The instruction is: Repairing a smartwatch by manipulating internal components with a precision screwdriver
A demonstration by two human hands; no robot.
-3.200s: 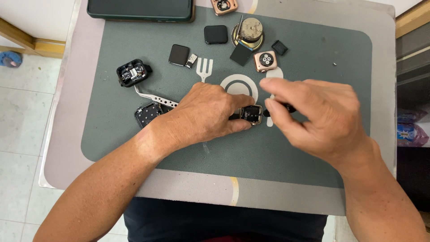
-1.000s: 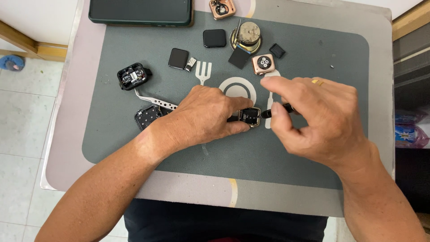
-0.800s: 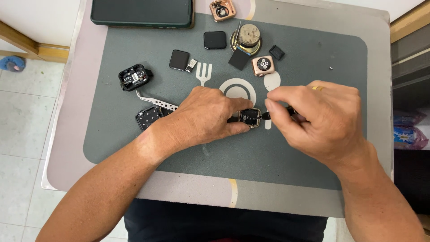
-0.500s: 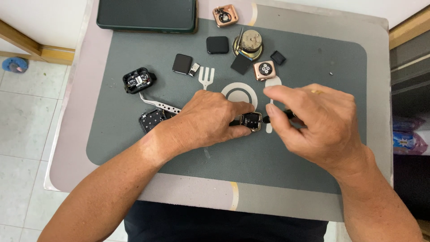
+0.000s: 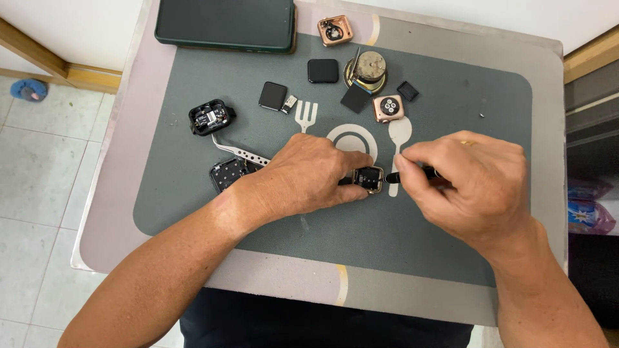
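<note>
My left hand (image 5: 306, 175) rests on the grey mat (image 5: 451, 245) and pinches a small open smartwatch case (image 5: 369, 178) between thumb and fingers. My right hand (image 5: 467, 183) is closed around a thin black tool (image 5: 412, 175), whose tip points left and touches the case's right edge. Both hands meet over the white plate print at the mat's middle. The tool's handle is hidden inside my fingers.
Metal tweezers (image 5: 242, 153) and an open black watch case (image 5: 227, 173) lie left of my left hand; another black case (image 5: 209, 117) sits further left. Screens (image 5: 273, 95) (image 5: 322, 70), two rose-gold cases (image 5: 389, 108) (image 5: 334, 29), a round metal part (image 5: 367, 68) and a dark tablet (image 5: 225, 22) are at the back.
My right hand has closed in on the tool and brought its tip against the watch case. My left hand keeps the case in the same place. The view shifted slightly.
</note>
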